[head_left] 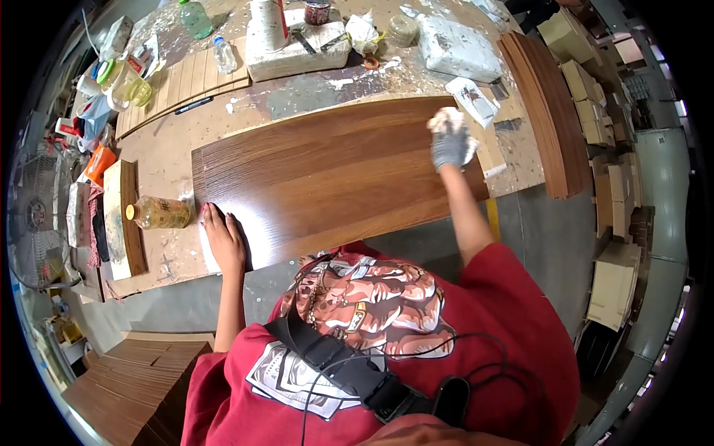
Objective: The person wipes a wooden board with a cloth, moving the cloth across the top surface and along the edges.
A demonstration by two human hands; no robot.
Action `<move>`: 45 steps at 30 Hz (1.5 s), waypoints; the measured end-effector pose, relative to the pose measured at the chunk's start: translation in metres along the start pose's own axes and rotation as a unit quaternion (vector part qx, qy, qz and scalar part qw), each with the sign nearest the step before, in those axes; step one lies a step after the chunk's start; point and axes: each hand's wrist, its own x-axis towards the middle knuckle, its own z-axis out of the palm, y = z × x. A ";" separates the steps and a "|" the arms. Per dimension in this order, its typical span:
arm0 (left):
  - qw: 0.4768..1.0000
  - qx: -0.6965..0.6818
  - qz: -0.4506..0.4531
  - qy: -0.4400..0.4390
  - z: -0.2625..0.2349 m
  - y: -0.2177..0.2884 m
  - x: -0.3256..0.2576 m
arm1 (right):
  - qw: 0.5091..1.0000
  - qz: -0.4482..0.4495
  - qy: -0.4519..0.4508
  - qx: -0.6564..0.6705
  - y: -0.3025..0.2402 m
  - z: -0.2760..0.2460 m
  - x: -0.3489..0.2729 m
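Note:
A dark brown wood-grain board [335, 178] lies flat on the worktable, its glossy face up. My left hand [224, 239] is bare and rests at the board's left end, fingers stretched out and pressed together lightly on the edge. On the far right part of the board, my right hand [448, 146], in a grey glove, is closed on a crumpled whitish cloth [446, 117]. The cloth bulges out around the fingers, and blur hides their exact grip. Just left of my left hand, a clear bottle with a yellow cap [160, 212] lies on its side.
The paint-spattered worktable [290, 97] carries wrapped blocks [460, 48], a small bottle [224, 56], a black marker [193, 105] and a white sheet [473, 102]. Brown boards [547, 111] are stacked along its right edge. More panels [141, 386] stand at lower left. A fan [37, 215] is at far left.

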 end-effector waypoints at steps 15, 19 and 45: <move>0.980 -0.189 -0.047 0.040 -0.021 -0.005 -0.014 | 0.894 -0.079 -0.174 0.406 -0.185 -0.016 -0.009; 0.973 -0.221 -0.041 0.042 -0.021 0.003 -0.004 | 0.998 0.046 0.015 -0.034 -0.004 0.013 0.043; 0.795 -0.450 -0.406 0.000 -0.035 0.059 -0.138 | 0.767 -0.501 -0.300 0.267 -0.442 -0.011 0.015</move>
